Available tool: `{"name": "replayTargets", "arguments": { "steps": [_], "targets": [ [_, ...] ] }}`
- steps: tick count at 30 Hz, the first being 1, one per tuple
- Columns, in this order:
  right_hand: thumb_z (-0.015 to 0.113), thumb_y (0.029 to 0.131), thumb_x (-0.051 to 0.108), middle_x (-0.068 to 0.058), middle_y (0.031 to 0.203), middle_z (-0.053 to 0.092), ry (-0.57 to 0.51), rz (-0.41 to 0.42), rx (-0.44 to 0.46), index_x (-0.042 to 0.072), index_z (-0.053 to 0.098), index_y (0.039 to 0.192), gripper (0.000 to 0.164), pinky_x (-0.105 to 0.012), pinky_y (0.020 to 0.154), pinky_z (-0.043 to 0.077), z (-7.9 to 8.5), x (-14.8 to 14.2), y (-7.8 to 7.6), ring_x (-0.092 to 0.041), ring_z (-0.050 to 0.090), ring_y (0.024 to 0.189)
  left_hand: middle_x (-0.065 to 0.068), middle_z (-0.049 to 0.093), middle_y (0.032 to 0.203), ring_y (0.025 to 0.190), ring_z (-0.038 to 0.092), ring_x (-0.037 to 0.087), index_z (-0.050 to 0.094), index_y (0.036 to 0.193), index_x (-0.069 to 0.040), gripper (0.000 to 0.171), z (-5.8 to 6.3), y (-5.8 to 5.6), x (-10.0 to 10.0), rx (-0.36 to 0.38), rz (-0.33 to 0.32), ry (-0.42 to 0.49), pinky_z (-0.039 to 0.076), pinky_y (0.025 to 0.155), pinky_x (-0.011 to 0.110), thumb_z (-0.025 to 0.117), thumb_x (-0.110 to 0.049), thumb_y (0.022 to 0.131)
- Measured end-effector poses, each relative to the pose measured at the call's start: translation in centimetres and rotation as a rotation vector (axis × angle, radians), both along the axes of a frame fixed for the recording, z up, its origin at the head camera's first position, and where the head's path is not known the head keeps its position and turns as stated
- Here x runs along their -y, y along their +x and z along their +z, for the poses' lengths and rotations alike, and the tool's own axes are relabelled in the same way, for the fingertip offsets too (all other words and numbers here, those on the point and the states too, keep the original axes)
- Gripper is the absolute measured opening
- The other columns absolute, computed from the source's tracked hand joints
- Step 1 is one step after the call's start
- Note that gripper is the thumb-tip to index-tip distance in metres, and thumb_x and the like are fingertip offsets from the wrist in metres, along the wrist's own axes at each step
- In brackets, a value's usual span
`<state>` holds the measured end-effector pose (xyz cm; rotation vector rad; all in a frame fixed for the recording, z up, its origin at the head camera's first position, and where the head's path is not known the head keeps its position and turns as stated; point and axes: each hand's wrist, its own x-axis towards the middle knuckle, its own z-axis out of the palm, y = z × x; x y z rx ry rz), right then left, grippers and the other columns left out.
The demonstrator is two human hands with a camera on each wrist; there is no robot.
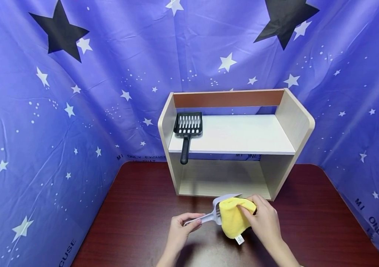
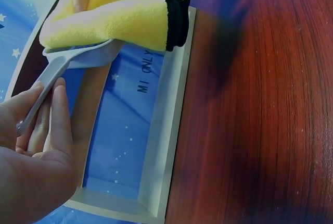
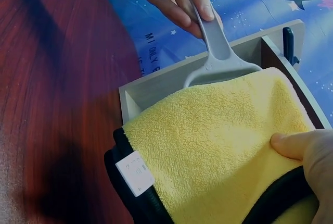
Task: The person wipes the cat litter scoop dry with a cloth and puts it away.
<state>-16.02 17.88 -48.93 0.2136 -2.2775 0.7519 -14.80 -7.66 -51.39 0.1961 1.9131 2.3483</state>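
Note:
My left hand (image 1: 180, 229) pinches the handle of a light grey slotted litter scoop (image 1: 211, 214) between thumb and fingers, above the table in front of the shelf. In my right hand (image 1: 264, 218) is a yellow cloth (image 1: 235, 218) with dark edging, gripped with the thumb on its near face. The cloth lies over the scoop's head and hides most of it. A white tag (image 3: 135, 173) hangs from the cloth's edge in the right wrist view. From the left wrist view, the scoop's handle (image 2: 46, 86) runs up from the left fingers to the cloth.
A two-tier wooden shelf (image 1: 232, 134) stands at the back of the dark red table (image 1: 136, 207). On its upper board, at the left, lies a black slotted scoop (image 1: 186, 135), its handle jutting over the front edge. A blue star-patterned curtain (image 1: 109, 92) surrounds the table.

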Motion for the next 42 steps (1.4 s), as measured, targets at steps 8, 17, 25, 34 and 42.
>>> {"name": "replayTargets", "arguments": {
  "steps": [8,17,25,34,42],
  "targets": [
    [0.087,0.061,0.019,0.014,0.07,0.051,0.001,0.01,-0.018,0.017,0.058,0.074,0.032,-0.019,0.049,0.033,-0.4,0.5,-0.1,-0.003,0.042,0.061,0.029,0.065,0.104,0.087,0.067,0.01,0.063,0.103,0.016,0.027,0.1,0.3,-0.8,-0.003,-0.036,-0.014,0.057,0.079,0.027,0.068,0.0,0.081],
    [0.086,0.06,0.018,0.013,0.068,0.049,-0.005,-0.021,-0.026,0.017,0.057,0.073,0.031,-0.023,0.045,0.034,-0.8,0.9,-0.1,-0.004,0.042,0.059,0.028,0.065,0.107,0.09,0.067,0.011,0.064,0.104,0.014,0.029,0.2,0.6,-1.4,-0.009,-0.067,-0.029,0.056,0.08,0.026,0.07,-0.002,0.081],
    [0.084,0.06,0.017,0.013,0.068,0.05,-0.01,-0.069,0.003,0.019,0.057,0.072,0.03,-0.027,0.045,0.036,-1.1,0.8,-0.1,-0.005,0.044,0.059,0.026,0.065,0.108,0.092,0.067,0.01,0.064,0.105,0.013,0.03,0.3,0.8,-1.4,-0.024,-0.082,-0.04,0.056,0.08,0.024,0.07,-0.004,0.081],
    [0.084,0.06,0.018,0.012,0.069,0.053,-0.017,-0.09,0.03,0.02,0.058,0.073,0.029,-0.03,0.046,0.038,-1.2,0.5,-0.1,-0.008,0.047,0.059,0.023,0.067,0.107,0.091,0.067,0.01,0.066,0.104,0.01,0.03,0.2,0.9,-1.1,-0.043,-0.085,-0.066,0.056,0.079,0.022,0.071,-0.008,0.08],
    [0.084,0.061,0.018,0.012,0.068,0.05,-0.02,-0.093,0.038,0.019,0.056,0.072,0.03,-0.029,0.045,0.036,-1.4,0.1,-0.1,-0.007,0.044,0.058,0.024,0.066,0.107,0.092,0.067,0.011,0.066,0.105,0.011,0.03,0.1,0.8,-0.8,-0.036,-0.093,-0.072,0.056,0.08,0.023,0.071,-0.006,0.081]
  ]
}}
